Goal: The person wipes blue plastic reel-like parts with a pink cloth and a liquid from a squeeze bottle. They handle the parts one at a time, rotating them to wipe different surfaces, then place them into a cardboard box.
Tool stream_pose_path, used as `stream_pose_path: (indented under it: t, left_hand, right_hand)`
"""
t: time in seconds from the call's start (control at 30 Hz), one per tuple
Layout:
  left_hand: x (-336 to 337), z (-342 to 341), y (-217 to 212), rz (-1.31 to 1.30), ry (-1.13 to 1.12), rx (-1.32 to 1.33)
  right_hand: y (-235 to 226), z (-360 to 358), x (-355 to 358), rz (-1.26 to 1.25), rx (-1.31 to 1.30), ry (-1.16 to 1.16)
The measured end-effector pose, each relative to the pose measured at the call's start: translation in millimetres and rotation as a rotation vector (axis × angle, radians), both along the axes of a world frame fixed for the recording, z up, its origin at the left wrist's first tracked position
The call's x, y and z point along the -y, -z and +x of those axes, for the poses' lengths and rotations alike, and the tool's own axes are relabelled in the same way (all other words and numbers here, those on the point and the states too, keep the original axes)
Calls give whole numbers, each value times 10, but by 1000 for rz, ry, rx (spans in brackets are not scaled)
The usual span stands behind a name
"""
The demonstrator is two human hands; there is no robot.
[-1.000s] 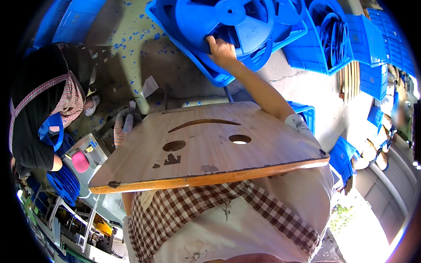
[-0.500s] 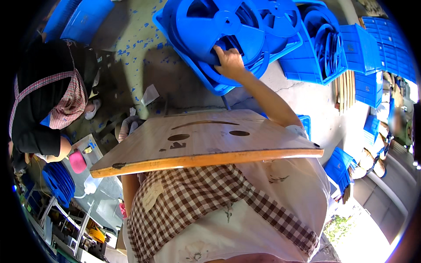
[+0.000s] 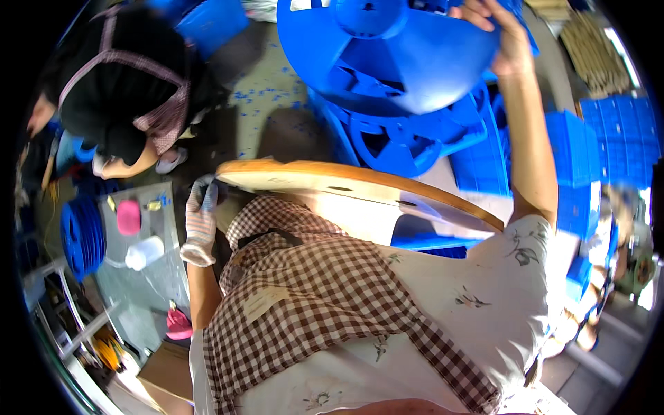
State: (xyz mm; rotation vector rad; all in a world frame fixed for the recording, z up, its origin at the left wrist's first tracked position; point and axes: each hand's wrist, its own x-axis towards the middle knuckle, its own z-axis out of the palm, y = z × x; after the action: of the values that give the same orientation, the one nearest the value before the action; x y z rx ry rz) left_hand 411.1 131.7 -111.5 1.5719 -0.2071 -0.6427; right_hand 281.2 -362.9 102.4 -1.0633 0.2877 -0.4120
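My bare right hand (image 3: 508, 45) is closed on the edge of a large blue plastic spoked disc (image 3: 443, 62). The disc is tilted over more blue discs (image 3: 398, 142) in a blue crate, partly hiding them. My left hand (image 3: 201, 220), in a striped knit glove, has its fingers closed at the left end of a pale wooden board (image 3: 360, 185) with holes and an orange-brown edge. Steeply tilted, the board stands in front of my checked apron (image 3: 325, 290).
At the left, a person in a dark top (image 3: 124, 83) bends beside a grey table (image 3: 162, 277) holding a white bottle (image 3: 144, 253) and a pink object (image 3: 128, 217). Blue crates (image 3: 570, 149) stand at the right. Blue scraps litter the floor.
My right hand has raised the blue disc off the stack, up and to the right. The board has tipped to show mostly its edge, and my gloved left hand has come into fuller view.
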Motion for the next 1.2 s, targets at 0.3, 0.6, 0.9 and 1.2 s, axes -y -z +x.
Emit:
stream_pose_path:
  t: [0.3, 0.6, 0.9, 1.2]
  left_hand:
    - [66, -455, -1150, -154, -155, 312]
    - [-82, -892, -2170, -211, -309, 716]
    - [-628, -1267, -2346, -343, -883, 472]
    - [-1433, -2340, -2186, -170, -1225, 357]
  right_hand:
    - [-914, 333, -946, -292, 296, -361]
    - [-1462, 362, -2444, -411, 357, -385]
    - [-1012, 44, -3354, -469, 616, -964]
    - [-616, 27, -4171, -597, 851, -1231]
